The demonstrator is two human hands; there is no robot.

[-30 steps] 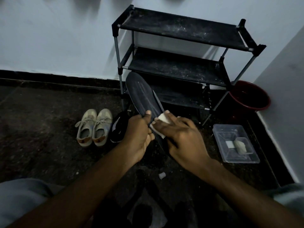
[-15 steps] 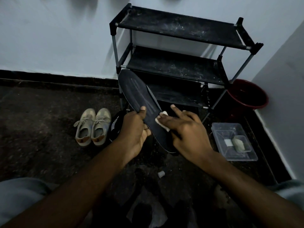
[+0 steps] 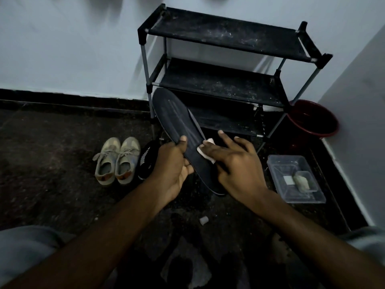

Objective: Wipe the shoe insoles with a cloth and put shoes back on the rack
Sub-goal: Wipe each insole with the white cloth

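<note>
Two bare forearms reach forward over a dark floor (image 3: 52,163). A small white scrap (image 3: 203,220) lies on the floor between them. The left hand (image 3: 173,165) grips a long black insole (image 3: 179,122) near its middle, thumb on top and fingers curled beneath. It holds the insole tilted in the air, toe toward the rack (image 3: 225,34). The right hand (image 3: 235,165) presses a small white cloth (image 3: 205,151) against the insole's right edge with straight, spread fingers.

Left of the hands, a pale pair of shoes (image 3: 116,161) and a black shoe (image 3: 145,161) sit on the floor. Near the floor's right edge, a clear plastic tub (image 3: 277,163) holds small pale pieces (image 3: 300,180). In the far right corner stands a red bucket (image 3: 312,119); its contents cannot be made out. The rack stands against the far wall.

Wiping looks to be under way. Returning the shoes to the rack is not yet done.
</note>
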